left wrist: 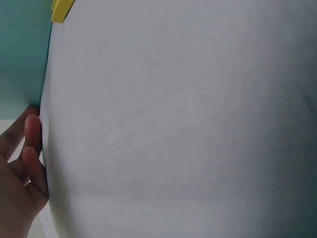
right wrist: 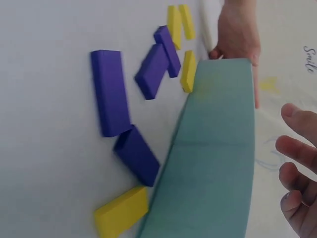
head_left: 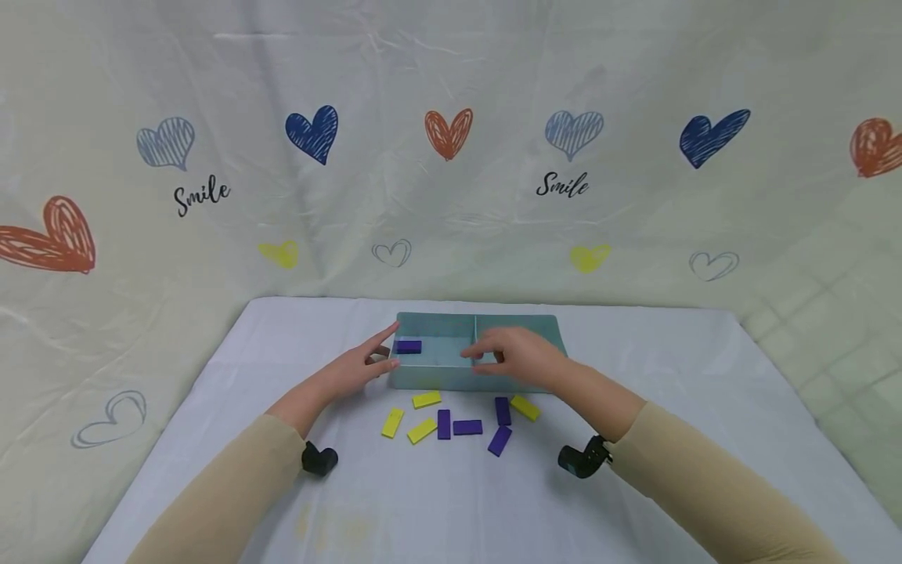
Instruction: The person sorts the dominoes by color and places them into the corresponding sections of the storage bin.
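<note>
Head view shows my left hand (head_left: 355,371) spread at the left end of a long blue-green, plastic-looking tray (head_left: 451,379), thumb at the front corner and index finger stretched toward the back one, touching rather than grasping. My right hand (head_left: 520,354) hangs over the tray beside its thin upright divider (head_left: 475,321), released, with fingers parted and loosely bent. One dark purple rectangular block (head_left: 409,347) lies flat in the left compartment, near my left hand.

On the white cloth-covered table (head_left: 669,376), just in front of the tray, lie four more purple blocks (head_left: 467,428) and four bright yellow rectangular blocks (head_left: 423,431), turned at different angles. The rightmost yellow one lies just beside a purple one. Tan sleeves (head_left: 218,493) reach partway down my forearms, and behind the table hangs a pale sheet (head_left: 451,63) printed with coloured hearts.
</note>
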Action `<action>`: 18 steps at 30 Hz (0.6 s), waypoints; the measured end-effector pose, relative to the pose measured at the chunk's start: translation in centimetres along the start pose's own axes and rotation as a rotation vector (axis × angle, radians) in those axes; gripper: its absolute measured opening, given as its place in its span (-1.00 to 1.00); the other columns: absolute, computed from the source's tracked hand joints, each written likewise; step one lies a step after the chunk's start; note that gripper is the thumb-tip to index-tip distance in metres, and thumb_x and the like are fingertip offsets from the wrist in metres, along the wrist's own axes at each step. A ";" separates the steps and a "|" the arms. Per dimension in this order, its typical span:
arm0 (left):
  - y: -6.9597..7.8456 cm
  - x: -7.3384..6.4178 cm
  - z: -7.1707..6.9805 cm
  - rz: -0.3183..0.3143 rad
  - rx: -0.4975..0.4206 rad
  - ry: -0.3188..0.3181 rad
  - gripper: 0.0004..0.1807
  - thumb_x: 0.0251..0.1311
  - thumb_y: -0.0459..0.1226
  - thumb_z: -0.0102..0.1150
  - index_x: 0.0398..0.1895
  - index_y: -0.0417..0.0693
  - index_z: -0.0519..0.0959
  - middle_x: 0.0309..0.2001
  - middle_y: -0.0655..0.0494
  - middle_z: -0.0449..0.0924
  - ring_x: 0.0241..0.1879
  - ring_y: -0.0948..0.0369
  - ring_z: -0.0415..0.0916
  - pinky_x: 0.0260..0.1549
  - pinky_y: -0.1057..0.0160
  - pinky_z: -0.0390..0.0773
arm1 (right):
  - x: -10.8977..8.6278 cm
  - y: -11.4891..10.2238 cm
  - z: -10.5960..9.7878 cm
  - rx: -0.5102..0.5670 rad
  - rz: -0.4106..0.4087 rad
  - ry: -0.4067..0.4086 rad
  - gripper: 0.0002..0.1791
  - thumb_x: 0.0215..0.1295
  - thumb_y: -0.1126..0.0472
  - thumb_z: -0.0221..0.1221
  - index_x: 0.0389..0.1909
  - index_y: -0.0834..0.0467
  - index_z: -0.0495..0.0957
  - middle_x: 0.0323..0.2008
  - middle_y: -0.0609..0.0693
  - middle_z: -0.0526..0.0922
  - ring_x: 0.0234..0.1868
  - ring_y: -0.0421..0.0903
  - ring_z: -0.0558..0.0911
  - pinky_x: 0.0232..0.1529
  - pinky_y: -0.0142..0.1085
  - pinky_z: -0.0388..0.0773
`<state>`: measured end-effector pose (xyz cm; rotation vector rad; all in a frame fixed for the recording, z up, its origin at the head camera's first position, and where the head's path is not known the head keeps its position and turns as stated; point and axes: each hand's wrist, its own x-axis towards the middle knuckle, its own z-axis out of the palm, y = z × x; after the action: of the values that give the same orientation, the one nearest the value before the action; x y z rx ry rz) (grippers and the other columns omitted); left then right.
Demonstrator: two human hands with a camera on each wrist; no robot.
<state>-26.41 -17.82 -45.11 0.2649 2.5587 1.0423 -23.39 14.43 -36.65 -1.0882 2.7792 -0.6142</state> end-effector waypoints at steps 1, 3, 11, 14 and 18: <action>0.0 0.0 0.0 -0.001 -0.003 -0.001 -0.18 0.31 0.21 0.07 0.52 0.74 -0.15 0.40 -0.04 0.30 0.34 -0.11 0.31 0.21 -0.25 0.36 | -0.5 0.1 0.1 -0.007 0.006 -0.004 -0.68 0.30 0.09 0.32 0.07 -0.09 0.70 -0.25 -0.29 0.62 -0.45 -0.27 0.43 -0.44 -0.40 0.46; 0.0 0.0 0.0 -0.002 -0.005 -0.004 -0.18 0.32 0.21 0.07 0.52 0.74 -0.15 0.40 -0.05 0.29 0.34 -0.11 0.31 0.22 -0.25 0.35 | -1.4 0.3 0.4 -0.012 0.011 -0.016 -0.69 0.30 0.10 0.31 0.06 -0.10 0.70 -0.26 -0.31 0.60 -0.45 -0.30 0.44 -0.44 -0.41 0.48; 0.2 -0.1 -0.1 -0.004 -0.002 -0.005 -0.17 0.32 0.21 0.07 0.53 0.72 -0.15 0.41 -0.06 0.29 0.35 -0.11 0.29 0.23 -0.26 0.34 | -4.6 1.7 1.6 0.029 -0.014 -0.090 -0.70 0.26 0.12 0.35 0.02 -0.02 0.72 -0.21 -0.21 0.68 -0.36 -0.29 0.52 -0.34 -0.39 0.52; 0.2 -0.1 -0.1 -0.005 -0.004 -0.004 -0.17 0.32 0.20 0.08 0.52 0.74 -0.15 0.40 -0.05 0.29 0.35 -0.11 0.30 0.23 -0.25 0.34 | -5.4 2.0 2.0 0.066 0.005 -0.108 -0.71 0.26 0.14 0.35 0.01 0.00 0.72 -0.15 -0.15 0.70 -0.33 -0.27 0.54 -0.33 -0.39 0.54; 0.1 -0.1 -0.1 -0.006 -0.001 -0.004 -0.17 0.32 0.21 0.08 0.52 0.74 -0.16 0.40 -0.05 0.30 0.34 -0.11 0.30 0.22 -0.24 0.35 | -5.9 2.4 2.6 0.071 0.020 -0.130 -0.71 0.27 0.13 0.34 0.01 -0.02 0.72 -0.17 -0.19 0.68 -0.38 -0.32 0.50 -0.36 -0.41 0.53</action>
<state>-26.35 -17.83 -44.95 0.2584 2.5537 1.0395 -19.91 19.14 -40.29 -1.0454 2.6346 -0.6118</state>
